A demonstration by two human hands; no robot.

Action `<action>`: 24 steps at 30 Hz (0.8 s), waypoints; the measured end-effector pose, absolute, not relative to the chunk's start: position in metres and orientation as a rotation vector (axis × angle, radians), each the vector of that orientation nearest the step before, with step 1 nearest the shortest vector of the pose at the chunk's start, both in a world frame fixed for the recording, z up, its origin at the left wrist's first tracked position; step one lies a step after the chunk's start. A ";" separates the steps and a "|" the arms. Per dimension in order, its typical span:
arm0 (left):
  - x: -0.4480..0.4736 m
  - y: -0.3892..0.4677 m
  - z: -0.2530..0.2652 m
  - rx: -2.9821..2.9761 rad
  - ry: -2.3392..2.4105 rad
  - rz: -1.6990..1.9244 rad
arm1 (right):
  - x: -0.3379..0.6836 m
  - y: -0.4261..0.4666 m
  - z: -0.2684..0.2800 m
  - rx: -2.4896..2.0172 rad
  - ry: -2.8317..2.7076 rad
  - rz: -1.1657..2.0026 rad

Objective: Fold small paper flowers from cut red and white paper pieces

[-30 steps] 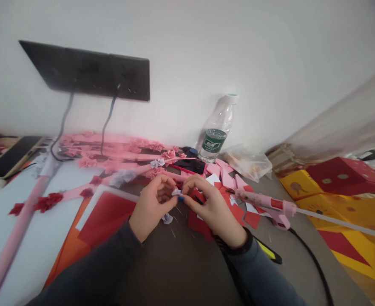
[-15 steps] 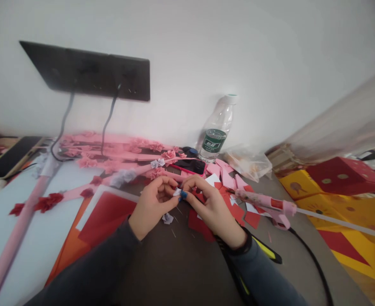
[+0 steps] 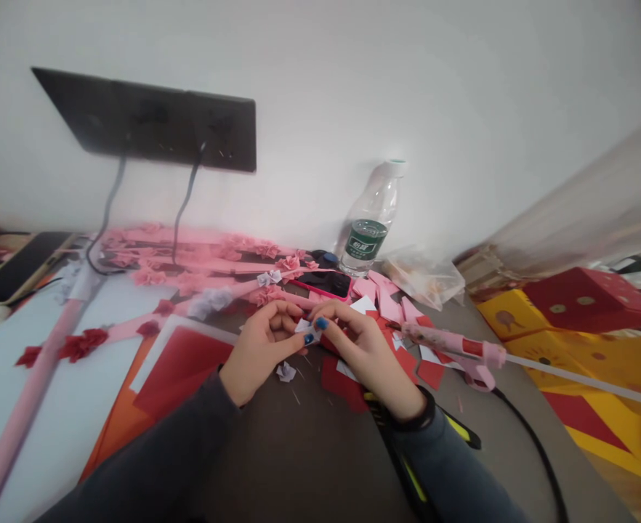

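Observation:
A small white paper flower [image 3: 305, 328] is pinched between both hands above the grey table. My left hand [image 3: 263, 349] grips it from the left with thumb and fingers closed. My right hand [image 3: 361, 349] holds its other side, thumb and index finger together at the paper. A finished-looking pale paper flower [image 3: 285, 372] lies on the table just below my left hand. Red paper pieces [image 3: 345, 388] spread beneath and beside my right hand. To the right lies a pink glue gun [image 3: 451, 345] with a long glue stick in its back.
A water bottle [image 3: 367, 229] stands by the wall, near a phone [image 3: 325, 283] and a plastic bag [image 3: 426, 280]. Pink branches with paper flowers [image 3: 216, 250] lie at the back left. A yellow-black cutter [image 3: 462, 432] lies under my right forearm. Yellow boxes [image 3: 582, 356] stand right.
My right thumb has moved up and over the white paper flower, and more of the paper shows between my fingers. My left hand has stayed nearly in place.

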State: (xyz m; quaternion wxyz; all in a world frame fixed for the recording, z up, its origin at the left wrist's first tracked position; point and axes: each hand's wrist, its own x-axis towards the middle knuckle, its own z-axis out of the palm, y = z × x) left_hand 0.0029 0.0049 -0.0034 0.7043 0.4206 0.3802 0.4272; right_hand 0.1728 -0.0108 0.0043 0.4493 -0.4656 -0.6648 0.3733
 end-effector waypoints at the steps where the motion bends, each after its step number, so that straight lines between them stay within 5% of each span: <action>1: 0.003 0.005 -0.003 0.924 0.840 0.948 | 0.173 -0.011 0.005 -1.164 -1.654 0.909; 24: 0.005 0.002 0.001 0.674 0.766 1.010 | 0.171 -0.016 0.008 -1.063 -1.929 0.215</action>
